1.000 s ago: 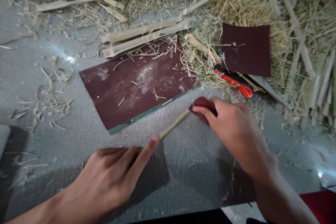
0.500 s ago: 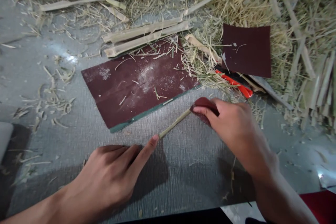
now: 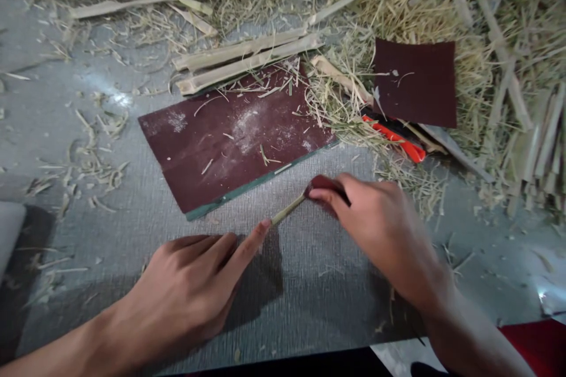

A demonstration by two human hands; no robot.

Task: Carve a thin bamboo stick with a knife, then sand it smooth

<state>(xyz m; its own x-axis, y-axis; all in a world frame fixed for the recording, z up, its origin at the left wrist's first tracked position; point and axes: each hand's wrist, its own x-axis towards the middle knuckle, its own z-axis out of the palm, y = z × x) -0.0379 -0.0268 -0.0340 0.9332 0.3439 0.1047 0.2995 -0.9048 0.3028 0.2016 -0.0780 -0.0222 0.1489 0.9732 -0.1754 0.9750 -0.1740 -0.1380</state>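
Note:
A thin bamboo stick (image 3: 286, 212) slants up to the right between my hands, just above or on the grey tabletop. At its near end, the fingertip of my left hand (image 3: 198, 283) presses on it; the other fingers are curled and the thumb is hidden. My right hand (image 3: 375, 221) pinches a small folded piece of dark red sandpaper (image 3: 325, 184) around the stick's far end. Beyond the hands lies a large sheet of sandpaper (image 3: 212, 159), dusted with pale powder, with a green strip along its near edge.
Split bamboo pieces (image 3: 252, 65) rest at the big sheet's back edge. A square of sandpaper (image 3: 415, 82) lies on the shavings at right, beside a red-and-black tool (image 3: 393, 138), partly covered. Bamboo shavings (image 3: 398, 6) heap up behind. A pale object (image 3: 11, 235) stands at the left edge.
My right hand has slid the folded sandpaper down and left along the stick, closer to my left hand. Less of the stick shows. My left hand has barely moved.

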